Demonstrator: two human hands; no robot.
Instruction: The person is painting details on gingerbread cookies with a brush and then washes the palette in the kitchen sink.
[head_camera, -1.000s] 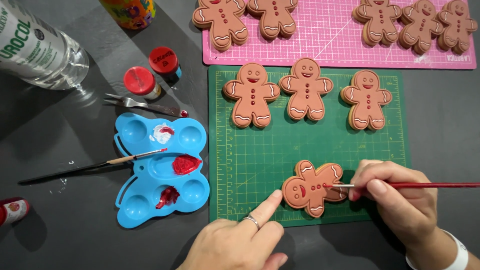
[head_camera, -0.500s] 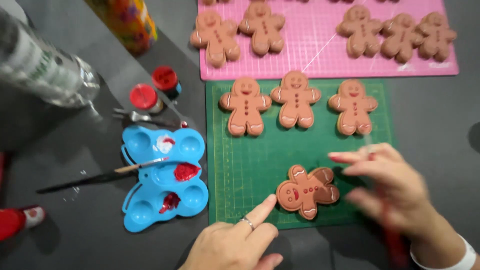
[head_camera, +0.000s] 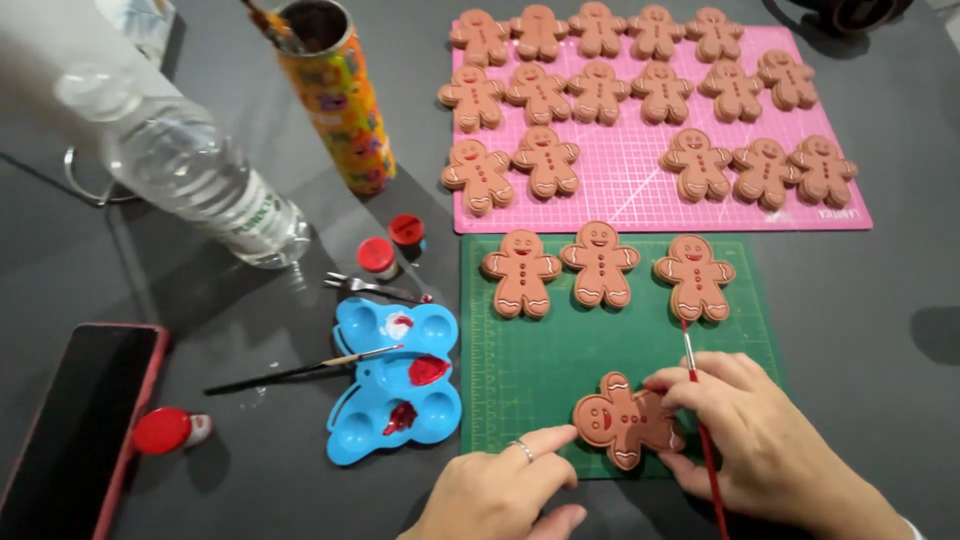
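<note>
Right hand (head_camera: 770, 450) clamped on a thin red-handled brush (head_camera: 700, 420), fingers together around the handle, bristle end pointing up toward the row of figures above; fingertips also touching the gingerbread figure (head_camera: 625, 420)

Left hand (head_camera: 510, 490) flat on the dark surface (head_camera: 250, 480), holding nothing, fingers loosely apart, ringed index finger stretched out to the edge of the green cutting mat (head_camera: 530, 370) just beside the figure's head

Gingerbread figure lying on its side at the front of the green mat, head to the left, between the two hands, face and buttons up

Three more upright figures (head_camera: 600, 265) in a row at the back of the same mat, well apart from the hands

Many further figures (head_camera: 600, 90) spread in rows on the pink mat (head_camera: 640, 190) beyond

Blue palette (head_camera: 395, 385) with red and white paint just left of the green mat, a second brush (head_camera: 300, 370) resting across it

Two small red-capped paint pots (head_camera: 390, 245) near a clear plastic bottle (head_camera: 190, 170) and a colourful tall cup (head_camera: 335, 95)

Phone (head_camera: 70, 430) at the left edge, another red-capped pot (head_camera: 170, 430) lying beside it
</note>
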